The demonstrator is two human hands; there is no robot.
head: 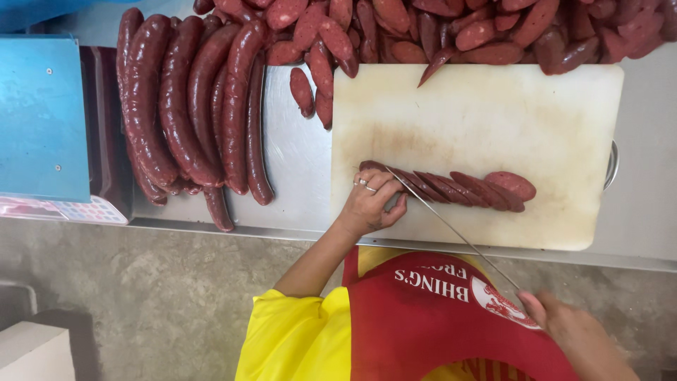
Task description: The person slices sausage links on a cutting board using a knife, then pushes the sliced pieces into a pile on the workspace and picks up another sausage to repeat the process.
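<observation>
My left hand (370,204) rests on the worn white rectangular plastic cutting board (493,113), fingers curled down over the uncut left end of the dark red sausage being sliced (374,167), near the board's near-left corner; the grip is a loose claw, not a closed fist, and it pins the sausage in place. My right hand (575,331) is closed around the handle of the long thin-bladed steel knife (451,226), well off the near edge of the board and over my red apron (423,317); the handle itself is hidden in the palm. The blade runs diagonally from that hand up to the sausage, with its tip just beside my left fingertips. To the right of the blade lies a row of overlapping oval slices (469,189), leaning on one another across the middle of the board. In my judgement, this sausage is almost fully cut: only the short stub under my left fingers remains. A heap of finished oval red slices (458,32) covers the far edge of the stainless steel counter (296,162) beyond the board. A pile of long whole dark red sausages (190,106) lies at the counter's left side, uncut, so a substantial part of the slicing work appears to remain.
</observation>
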